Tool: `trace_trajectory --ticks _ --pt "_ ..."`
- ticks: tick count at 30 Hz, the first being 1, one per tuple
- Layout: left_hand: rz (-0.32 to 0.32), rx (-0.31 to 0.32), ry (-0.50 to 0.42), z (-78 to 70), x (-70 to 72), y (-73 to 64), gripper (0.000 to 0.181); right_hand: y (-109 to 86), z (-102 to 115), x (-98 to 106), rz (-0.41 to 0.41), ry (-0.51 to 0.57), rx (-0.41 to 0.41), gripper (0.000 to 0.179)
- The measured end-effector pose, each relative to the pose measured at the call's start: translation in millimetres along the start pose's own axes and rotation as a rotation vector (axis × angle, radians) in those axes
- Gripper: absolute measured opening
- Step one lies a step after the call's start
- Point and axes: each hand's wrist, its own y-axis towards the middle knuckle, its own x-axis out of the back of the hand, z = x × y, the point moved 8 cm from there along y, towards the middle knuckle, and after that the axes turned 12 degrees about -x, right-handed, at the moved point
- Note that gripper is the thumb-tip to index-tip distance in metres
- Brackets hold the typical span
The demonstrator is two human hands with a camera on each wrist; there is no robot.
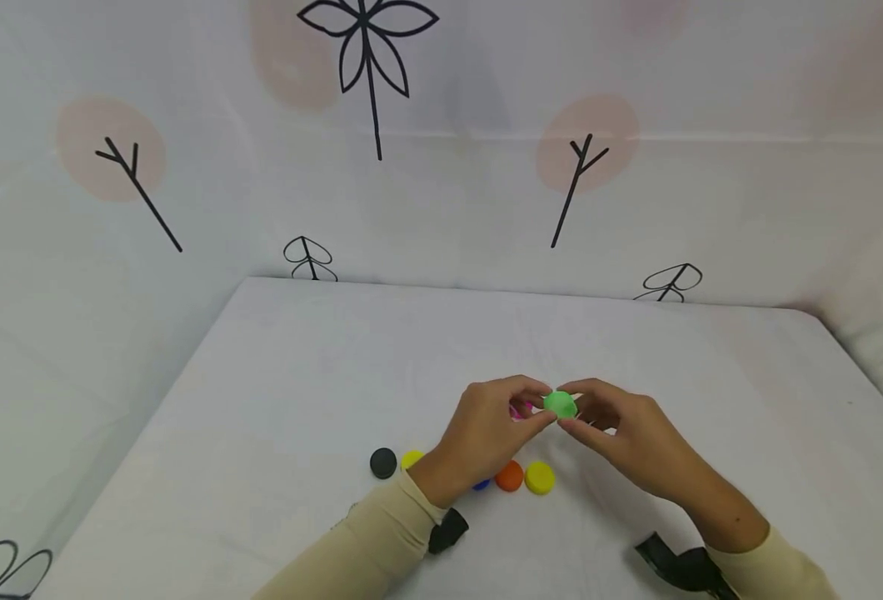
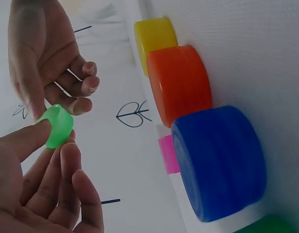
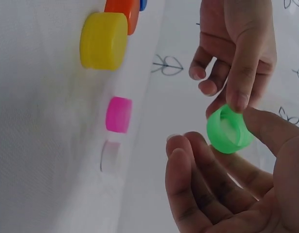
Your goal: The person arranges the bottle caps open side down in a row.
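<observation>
A light-green bottle cap point(image 1: 561, 405) is held up above the table between both hands, its hollow side facing the right wrist camera point(image 3: 230, 129). My left hand point(image 1: 496, 423) pinches it between thumb and fingers. From the other side my right hand point(image 1: 625, 429) also pinches it, with thumb and forefinger at its edge. The other fingers of the right hand are loosely bent in the right wrist view. Behind the left hand, a pink cap point(image 3: 119, 115) stands on the table, mostly hidden in the head view.
Before the hands lies a row of caps: black point(image 1: 383, 463), yellow point(image 1: 412, 460), blue point(image 2: 219, 162), orange point(image 1: 510, 477) and another yellow point(image 1: 540, 478). A dark green cap point(image 2: 268, 226) and a white cap point(image 3: 110, 156) also show. Black pieces point(image 1: 449, 531) sit by both sleeves.
</observation>
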Motion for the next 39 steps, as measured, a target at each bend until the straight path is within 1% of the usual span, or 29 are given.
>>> trace_trajectory --ticks 4,6,9,11,13,19,26,30,34,37,39 --pt "0.003 -0.044 0.077 -4.8 1.7 0.3 0.024 1.7 -6 -3 0.082 0.087 -0.065 0.024" --pt "0.005 -0.070 0.106 -7.3 2.3 0.3 0.023 2.1 -8 -4 0.109 0.119 -0.075 0.023" --pt "0.005 -0.102 0.145 -10.0 3.5 -0.3 0.023 2.2 -9 -4 0.127 0.149 -0.069 0.022" --pt "0.009 -0.115 0.159 -11.0 3.8 -0.4 0.024 2.1 -9 -3 0.125 0.158 -0.059 0.021" --pt "0.015 -0.115 0.158 -10.8 3.9 -0.6 0.024 2.1 -9 -2 0.112 0.156 -0.051 0.022" --pt "0.041 -0.105 0.113 -8.7 2.1 -0.3 0.028 1.8 -8 3 0.047 0.111 -0.041 0.026" --pt "0.047 -0.121 0.094 -9.2 3.1 -0.1 0.032 1.7 -6 4 0.020 0.103 -0.038 0.032" --pt "0.045 -0.133 0.100 -10.8 5.0 -0.1 0.032 2.0 -4 5 0.004 0.091 -0.021 0.033" --pt "0.048 -0.124 0.104 -11.7 5.7 0.0 0.032 1.6 -2 6 -0.009 0.086 -0.003 0.032" --pt "0.066 -0.115 0.126 -12.6 3.8 -0.2 0.030 -1.2 -2 6 -0.010 0.079 0.003 0.032" --pt "0.093 -0.115 0.157 -13.7 1.1 -0.5 0.029 -4.2 -2 5 -0.013 0.075 0.009 0.030"
